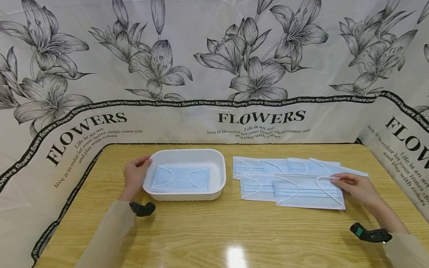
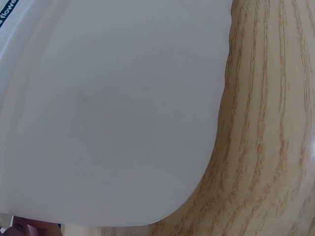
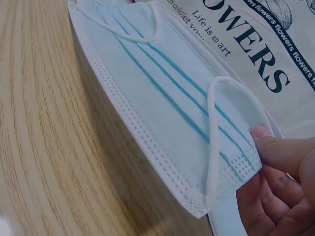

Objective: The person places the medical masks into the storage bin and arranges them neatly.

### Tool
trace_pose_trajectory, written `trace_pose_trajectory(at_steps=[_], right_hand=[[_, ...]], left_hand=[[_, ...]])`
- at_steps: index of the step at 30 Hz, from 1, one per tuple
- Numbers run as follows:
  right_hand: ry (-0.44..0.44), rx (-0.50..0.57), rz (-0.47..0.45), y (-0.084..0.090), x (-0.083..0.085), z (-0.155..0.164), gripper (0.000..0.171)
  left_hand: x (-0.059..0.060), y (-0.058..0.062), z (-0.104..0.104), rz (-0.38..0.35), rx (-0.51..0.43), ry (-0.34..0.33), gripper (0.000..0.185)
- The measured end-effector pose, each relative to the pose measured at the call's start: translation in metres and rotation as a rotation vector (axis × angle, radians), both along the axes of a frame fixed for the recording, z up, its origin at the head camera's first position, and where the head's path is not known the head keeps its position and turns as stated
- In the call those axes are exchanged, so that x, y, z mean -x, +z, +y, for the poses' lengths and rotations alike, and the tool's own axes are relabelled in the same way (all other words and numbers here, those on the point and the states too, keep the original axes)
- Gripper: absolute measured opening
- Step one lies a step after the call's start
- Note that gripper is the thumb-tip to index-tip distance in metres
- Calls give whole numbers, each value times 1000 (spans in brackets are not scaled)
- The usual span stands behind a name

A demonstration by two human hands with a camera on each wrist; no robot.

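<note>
Blue mask [image 1: 308,191] at lower right of the head view is lifting off the desk [image 1: 224,244], my right hand [image 1: 358,187] pinching its end. My left hand [image 1: 135,175] is gripping the white tray [image 1: 218,180], left of centre. Next, I judge, comes carrying it across without snagging its loops.

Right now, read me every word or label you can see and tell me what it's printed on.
"FLOWERS": large letters on the patterned cloth backdrop.
"Life is an art": small line under it, same cloth.
"live it in color let your inner child come out and play with colors": small print below.
"flowers flowers…": repeated along the black border band.
Masks, white tray: no text.
</note>
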State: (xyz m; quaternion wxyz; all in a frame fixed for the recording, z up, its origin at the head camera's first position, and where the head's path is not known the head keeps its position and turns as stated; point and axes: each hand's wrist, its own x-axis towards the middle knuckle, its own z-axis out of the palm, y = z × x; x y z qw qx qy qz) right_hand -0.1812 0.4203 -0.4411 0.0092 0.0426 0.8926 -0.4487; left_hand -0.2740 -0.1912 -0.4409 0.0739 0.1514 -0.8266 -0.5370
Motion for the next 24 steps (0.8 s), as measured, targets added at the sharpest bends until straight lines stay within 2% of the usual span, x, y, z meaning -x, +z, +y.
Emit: trace_pose_trajectory(at_steps=[6, 12, 19, 23, 24], right_hand=[[37, 6, 55, 8, -1, -7, 37], [30, 17, 38, 14, -1, -15, 48], [-2, 150, 17, 4, 9, -12, 28], [16, 155, 22, -2, 16, -12, 32], [-4, 165, 21, -4, 17, -14, 32]], left_hand=[[-1, 0, -1, -7, 7, -4, 36], [-2, -1, -1, -10, 7, -4, 36], [-1, 0, 1, -14, 7, 0, 35], [0, 0, 2, -26, 2, 3, 34], [0, 1, 2, -26, 1, 2, 35]])
